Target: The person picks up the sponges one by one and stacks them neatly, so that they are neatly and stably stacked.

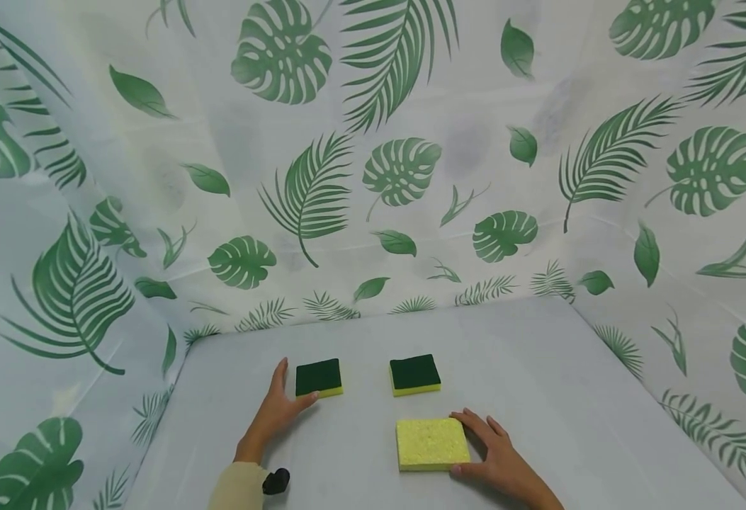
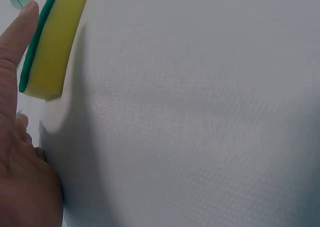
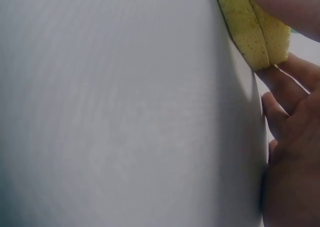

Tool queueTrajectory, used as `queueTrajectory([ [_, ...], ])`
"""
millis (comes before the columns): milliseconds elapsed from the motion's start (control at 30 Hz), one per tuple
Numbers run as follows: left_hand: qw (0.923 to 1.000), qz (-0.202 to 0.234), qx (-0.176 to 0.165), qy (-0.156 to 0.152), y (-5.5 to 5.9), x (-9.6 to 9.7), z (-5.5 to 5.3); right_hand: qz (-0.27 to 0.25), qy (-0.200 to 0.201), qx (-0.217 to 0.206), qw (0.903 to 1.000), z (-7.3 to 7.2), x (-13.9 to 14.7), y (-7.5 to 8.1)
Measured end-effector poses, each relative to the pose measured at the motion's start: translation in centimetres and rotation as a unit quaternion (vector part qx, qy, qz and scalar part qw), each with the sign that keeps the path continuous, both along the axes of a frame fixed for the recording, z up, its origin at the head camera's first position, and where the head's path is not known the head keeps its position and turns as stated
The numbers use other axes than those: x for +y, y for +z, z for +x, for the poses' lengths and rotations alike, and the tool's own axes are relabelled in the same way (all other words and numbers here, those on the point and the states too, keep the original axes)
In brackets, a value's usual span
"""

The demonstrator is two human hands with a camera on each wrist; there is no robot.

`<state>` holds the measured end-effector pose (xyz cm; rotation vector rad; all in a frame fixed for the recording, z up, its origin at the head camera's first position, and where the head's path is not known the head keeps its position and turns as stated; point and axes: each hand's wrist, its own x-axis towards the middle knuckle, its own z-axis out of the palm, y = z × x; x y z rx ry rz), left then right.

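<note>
Two small sponges with dark green scouring tops and yellow undersides lie flat on the table, a left one [image 1: 318, 377] and a right one [image 1: 415, 373]. Beside the left sponge is my left hand [image 1: 277, 411], thumb spread from the fingers. Its thumb tip overlaps the sponge's front corner in the head view; whether it touches I cannot tell. Nearer to me lies a larger yellow sponge [image 1: 432, 444], its porous yellow face up. My right hand [image 1: 496, 457] grips this one at its right end, thumb at the front edge and fingers at the back.
A white-covered table [image 1: 360, 354] bears all of the sponges. Leaf-printed white cloth [image 1: 436, 269] hangs behind the table and along its left and right sides. A small black object [image 1: 276, 482] sits by the left sleeve [image 1: 239, 487].
</note>
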<state>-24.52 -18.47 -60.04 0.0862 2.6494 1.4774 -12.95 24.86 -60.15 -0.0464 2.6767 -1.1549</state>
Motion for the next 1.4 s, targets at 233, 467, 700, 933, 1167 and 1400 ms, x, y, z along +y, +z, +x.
queueTrajectory([
  [233, 0.9994, -0.027, 0.019, -0.013, -0.2, 0.2, -0.2, 0.001, 0.000, -0.001, 1.0000, 0.0, 0.0, -0.2],
  [467, 0.9963, -0.082, 0.023, -0.007, -0.4, 0.5, -0.4, -0.001, -0.001, -0.001, 1.0000, -0.1, 0.1, -0.1],
  [700, 0.9954, -0.091, 0.029, -0.001, -0.5, 0.7, -0.5, -0.003, -0.002, -0.001, 1.0000, -0.2, 0.0, 0.1],
  [933, 0.9967, -0.066, 0.046, -0.004, -0.7, 0.7, -0.5, 0.003, -0.006, -0.003, 1.0000, -0.1, 0.0, 0.2],
  [1167, 0.9978, -0.047, 0.045, -0.003, -1.0, 0.7, -0.7, 0.003, -0.012, -0.010, 0.9999, -0.1, 0.2, -0.1],
  [1400, 0.9996, -0.025, 0.009, 0.008, -0.8, 0.5, -0.4, 0.003, -0.010, -0.008, 0.9999, -0.1, 0.1, -0.5],
])
